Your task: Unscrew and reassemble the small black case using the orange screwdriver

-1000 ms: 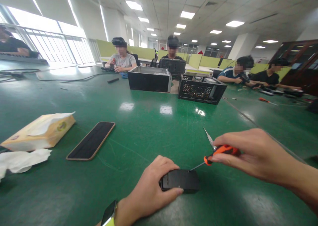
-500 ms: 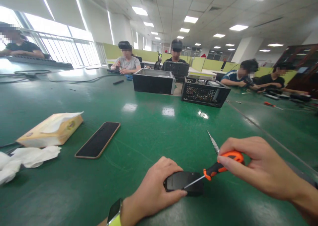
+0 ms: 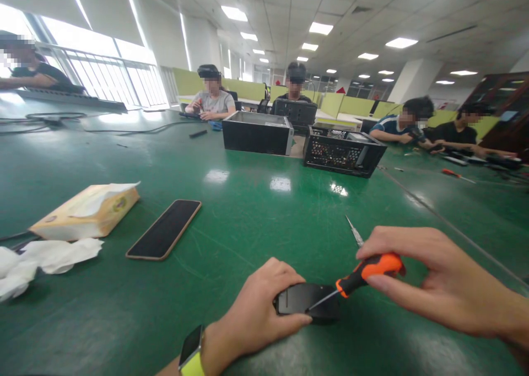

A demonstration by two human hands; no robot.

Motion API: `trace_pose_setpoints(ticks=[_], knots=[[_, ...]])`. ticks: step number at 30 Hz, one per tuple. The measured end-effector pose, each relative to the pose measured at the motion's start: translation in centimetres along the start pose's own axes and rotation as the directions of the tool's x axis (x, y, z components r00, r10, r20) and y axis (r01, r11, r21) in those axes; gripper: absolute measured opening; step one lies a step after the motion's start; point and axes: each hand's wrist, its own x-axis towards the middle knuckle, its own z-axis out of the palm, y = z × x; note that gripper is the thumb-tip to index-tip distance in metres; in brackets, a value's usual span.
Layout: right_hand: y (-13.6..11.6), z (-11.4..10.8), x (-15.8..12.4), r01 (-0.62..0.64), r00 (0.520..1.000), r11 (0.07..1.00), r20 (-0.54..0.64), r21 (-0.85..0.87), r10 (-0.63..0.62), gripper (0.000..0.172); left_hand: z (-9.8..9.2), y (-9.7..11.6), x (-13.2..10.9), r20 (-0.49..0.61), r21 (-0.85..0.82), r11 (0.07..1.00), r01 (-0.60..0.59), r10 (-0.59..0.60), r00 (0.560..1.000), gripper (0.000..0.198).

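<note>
Close to me on the green tabletop lies a small black mouse-shaped device (image 3: 298, 300), flat side up. My left hand (image 3: 270, 299) wraps round its left end, thumb along the near edge and fingers over the far edge. An orange-and-black screwdriver (image 3: 382, 265) is in my right hand (image 3: 430, 279), between thumb and fingers. It slants down to the left, and its tip meets the device's top face near my left thumb. Beyond the right hand rests a slim pointed tool (image 3: 354, 231), its rear end hidden behind the fingers.
On the left are a phone (image 3: 165, 230), a tissue pack (image 3: 88, 210) and crumpled tissues (image 3: 58, 254). Two computer cases, one closed-sided (image 3: 257, 135) and one perforated (image 3: 343, 151), stand farther off. Another screwdriver (image 3: 451, 173) lies at right. Several people sit round the table.
My right thumb and fingers have shifted on the screwdriver's handle, and the grip looks looser. The tip stays at the same spot on the device. My left hand has kept its hold.
</note>
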Motion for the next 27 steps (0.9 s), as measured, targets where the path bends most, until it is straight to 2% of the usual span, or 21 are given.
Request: trace_pose_setpoints(ticks=[4, 8, 10, 12, 13, 15, 16, 18, 20, 22, 24, 27], knots=[[-0.6, -0.8, -0.1, 0.054, 0.997, 0.998, 0.055, -0.026, -0.052, 0.024, 0.0, 0.0, 0.0, -0.006, 0.011, 1.000, -0.006, 0.006, 1.000, 0.038], [-1.6, -1.8, -0.2, 0.068, 0.987, 0.996, 0.145, 0.059, -0.076, 0.011, 0.0, -0.1, 0.0, -0.005, 0.012, 1.000, -0.010, 0.010, 1.000, 0.037], [-0.8, -1.3, -0.4, 0.033, 0.995, 0.998, 0.087, 0.061, -0.039, 0.009, 0.0, -0.1, -0.1, -0.005, 0.016, 1.000, -0.013, 0.014, 1.000, 0.037], [1.5, 0.4, -0.7, -0.084, 0.992, 0.995, -0.088, 0.055, 0.089, 0.019, 0.0, -0.1, 0.0, -0.005, 0.023, 1.000, -0.008, 0.008, 1.000, 0.036], [3.0, 1.7, -0.9, -0.176, 0.966, 0.982, -0.182, 0.068, 0.185, 0.023, 0.0, -0.1, 0.0, -0.008, 0.026, 1.000, -0.004, 0.005, 1.000, 0.036], [6.6, 5.1, -1.5, -0.380, 0.835, 0.914, -0.371, 0.145, 0.406, 0.029, 0.1, 0.0, 0.0, -0.018, 0.034, 0.999, 0.002, -0.002, 1.000, 0.036], [8.3, 6.9, -1.8, -0.448, 0.797, 0.878, -0.371, 0.167, 0.477, 0.032, 0.1, 0.0, 0.0, -0.021, 0.037, 0.999, 0.004, -0.003, 1.000, 0.036], [11.0, 9.9, -2.4, -0.491, 0.794, 0.858, -0.328, 0.149, 0.512, 0.035, 0.1, 0.0, 0.0, -0.019, 0.044, 0.999, 0.004, -0.003, 1.000, 0.036], [12.8, 11.7, -2.9, -0.521, 0.782, 0.845, -0.327, 0.120, 0.530, 0.039, 0.1, 0.0, 0.1, -0.018, 0.052, 0.999, 0.007, -0.006, 1.000, 0.036], [14.0, 12.0, -3.4, -0.585, 0.735, 0.805, -0.357, 0.097, 0.577, 0.042, 0.0, 0.0, 0.1, -0.021, 0.061, 0.998, 0.010, -0.008, 1.000, 0.036], [14.6, 11.3, -4.0, -0.649, 0.692, 0.756, -0.343, 0.088, 0.635, 0.039, 0.0, 0.0, 0.1, -0.024, 0.070, 0.998, 0.012, -0.011, 1.000, 0.036], [13.6, 9.0, -5.5, -0.687, 0.674, 0.718, -0.271, 0.115, 0.688, 0.038, 0.0, 0.1, 0.0, -0.025, 0.077, 0.997, 0.012, -0.010, 1.000, 0.038]])
